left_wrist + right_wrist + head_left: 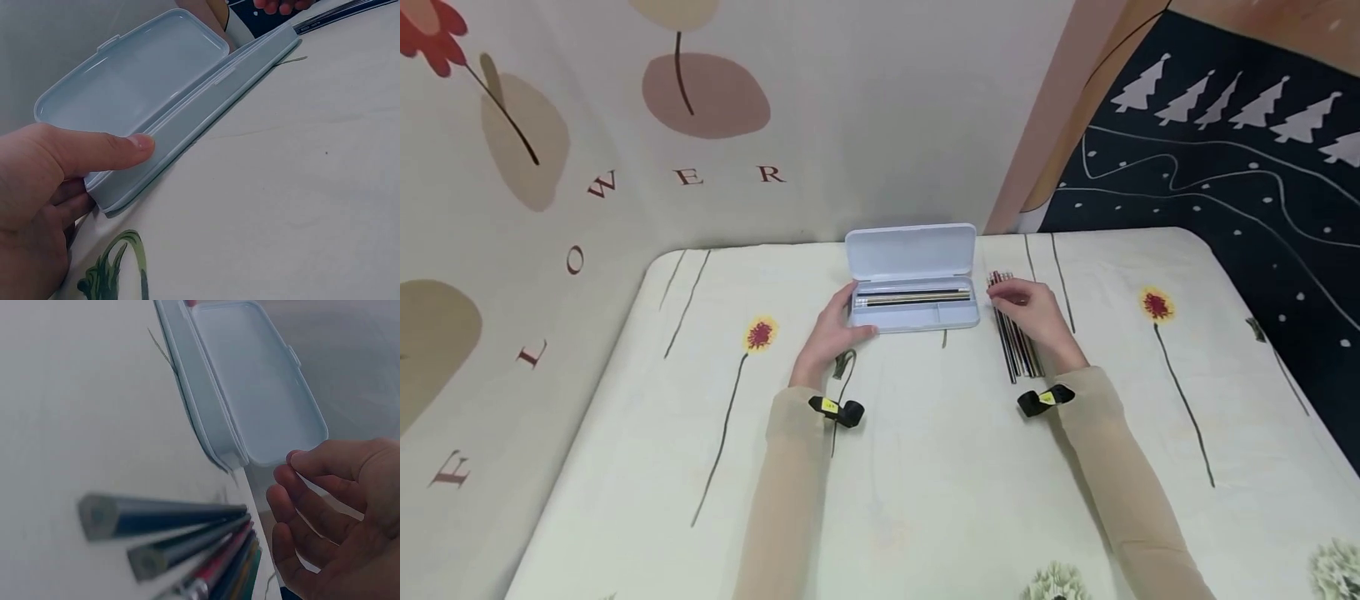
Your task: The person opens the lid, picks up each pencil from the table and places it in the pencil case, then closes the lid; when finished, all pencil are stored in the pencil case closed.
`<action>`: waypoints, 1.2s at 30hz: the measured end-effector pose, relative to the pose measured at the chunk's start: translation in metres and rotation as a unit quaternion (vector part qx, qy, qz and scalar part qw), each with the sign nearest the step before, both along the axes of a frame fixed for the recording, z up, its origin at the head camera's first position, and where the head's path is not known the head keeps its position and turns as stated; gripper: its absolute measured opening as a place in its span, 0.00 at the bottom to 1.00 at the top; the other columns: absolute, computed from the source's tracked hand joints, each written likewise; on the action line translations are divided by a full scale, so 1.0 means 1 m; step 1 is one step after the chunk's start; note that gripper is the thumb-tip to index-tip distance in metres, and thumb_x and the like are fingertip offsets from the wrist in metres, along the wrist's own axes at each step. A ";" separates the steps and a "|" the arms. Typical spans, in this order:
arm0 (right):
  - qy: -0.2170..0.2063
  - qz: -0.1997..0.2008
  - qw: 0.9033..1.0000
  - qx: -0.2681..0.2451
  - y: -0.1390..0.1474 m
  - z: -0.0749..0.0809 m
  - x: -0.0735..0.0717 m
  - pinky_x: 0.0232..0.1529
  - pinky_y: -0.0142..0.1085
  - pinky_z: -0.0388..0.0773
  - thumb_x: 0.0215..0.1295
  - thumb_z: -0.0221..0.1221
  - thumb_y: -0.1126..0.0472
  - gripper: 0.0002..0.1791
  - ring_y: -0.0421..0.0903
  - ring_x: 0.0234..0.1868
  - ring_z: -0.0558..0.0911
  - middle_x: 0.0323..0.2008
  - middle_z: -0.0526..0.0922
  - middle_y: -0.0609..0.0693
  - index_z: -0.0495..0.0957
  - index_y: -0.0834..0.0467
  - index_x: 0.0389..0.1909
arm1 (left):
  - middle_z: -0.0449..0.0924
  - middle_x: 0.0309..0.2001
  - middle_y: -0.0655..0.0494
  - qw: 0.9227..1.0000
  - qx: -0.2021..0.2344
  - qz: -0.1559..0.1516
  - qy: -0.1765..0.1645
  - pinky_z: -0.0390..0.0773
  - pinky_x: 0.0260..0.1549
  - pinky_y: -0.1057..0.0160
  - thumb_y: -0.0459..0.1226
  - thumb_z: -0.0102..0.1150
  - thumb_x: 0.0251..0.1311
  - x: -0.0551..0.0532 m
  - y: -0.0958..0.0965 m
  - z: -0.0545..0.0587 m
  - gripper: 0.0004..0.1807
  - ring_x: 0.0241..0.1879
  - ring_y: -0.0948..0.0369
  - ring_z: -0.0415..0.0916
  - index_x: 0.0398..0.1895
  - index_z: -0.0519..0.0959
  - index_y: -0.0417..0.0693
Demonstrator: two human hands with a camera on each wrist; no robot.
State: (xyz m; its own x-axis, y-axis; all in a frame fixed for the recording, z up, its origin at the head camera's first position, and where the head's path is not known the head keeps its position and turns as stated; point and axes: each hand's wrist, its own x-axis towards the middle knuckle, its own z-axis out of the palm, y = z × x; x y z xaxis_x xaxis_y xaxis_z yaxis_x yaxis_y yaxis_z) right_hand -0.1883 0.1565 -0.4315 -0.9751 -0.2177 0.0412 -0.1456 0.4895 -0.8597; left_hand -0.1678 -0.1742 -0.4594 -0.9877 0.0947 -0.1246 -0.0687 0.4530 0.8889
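A pale blue pencil case lies with its lid raised at the back of the table, several pencils along its rear compartment. My left hand grips the left end of the case; in the left wrist view the thumb presses its front wall and the other fingers go round the end. To the right of the case lies a bundle of loose pencils. Over the far end of that bundle hovers my right hand, fingers loosely bent, thumb and forefinger close together, nothing visible between them in the right wrist view.
A white cloth printed with flowers covers the table. Behind it hangs a pale curtain with printed letters, and a dark cloth with white trees is at the right. Black wrist cameras sit on both wrists.
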 end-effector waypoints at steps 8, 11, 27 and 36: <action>-0.024 -0.042 0.999 0.016 0.021 -0.001 0.007 0.51 0.47 0.72 0.69 0.55 0.66 0.13 0.57 0.50 0.76 0.51 0.79 0.63 0.79 0.66 0.51 | 0.54 0.73 0.49 1.000 0.002 0.004 -0.001 0.43 0.70 0.52 0.31 0.69 0.52 -0.003 -0.001 -0.002 0.49 0.73 0.53 0.44 0.76 0.52 0.47; -0.034 -0.056 0.998 0.017 0.029 0.000 0.010 0.50 0.47 0.70 0.69 0.55 0.65 0.15 0.57 0.50 0.75 0.52 0.78 0.64 0.78 0.67 0.52 | 0.54 0.73 0.49 1.000 0.003 0.006 0.000 0.43 0.70 0.53 0.31 0.69 0.52 -0.002 -0.001 -0.002 0.49 0.73 0.54 0.44 0.75 0.52 0.47; -0.073 -0.069 0.993 0.056 0.040 -0.014 0.013 0.43 0.40 0.68 0.65 0.56 0.67 0.17 0.54 0.44 0.73 0.47 0.78 0.66 0.75 0.69 0.54 | 0.53 0.74 0.48 1.000 0.006 0.004 -0.002 0.44 0.70 0.52 0.31 0.68 0.52 -0.003 0.001 0.001 0.49 0.73 0.53 0.44 0.75 0.52 0.45; -0.076 -0.093 0.990 0.077 0.033 -0.014 0.011 0.40 0.39 0.68 0.63 0.57 0.67 0.18 0.53 0.41 0.72 0.42 0.77 0.62 0.75 0.70 0.53 | 0.53 0.74 0.48 1.000 0.006 0.001 -0.004 0.44 0.70 0.52 0.31 0.68 0.52 -0.002 0.000 0.001 0.49 0.73 0.53 0.44 0.75 0.52 0.45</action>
State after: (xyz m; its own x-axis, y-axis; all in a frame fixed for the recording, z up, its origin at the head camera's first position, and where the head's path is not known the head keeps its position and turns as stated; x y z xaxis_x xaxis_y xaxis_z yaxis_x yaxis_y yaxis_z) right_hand -0.1774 0.1895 -0.4453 -0.9914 -0.0264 -0.1284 0.0842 0.6220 -0.7784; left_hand -0.1698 -0.1740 -0.4580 -0.9870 0.0934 -0.1307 -0.0764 0.4428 0.8934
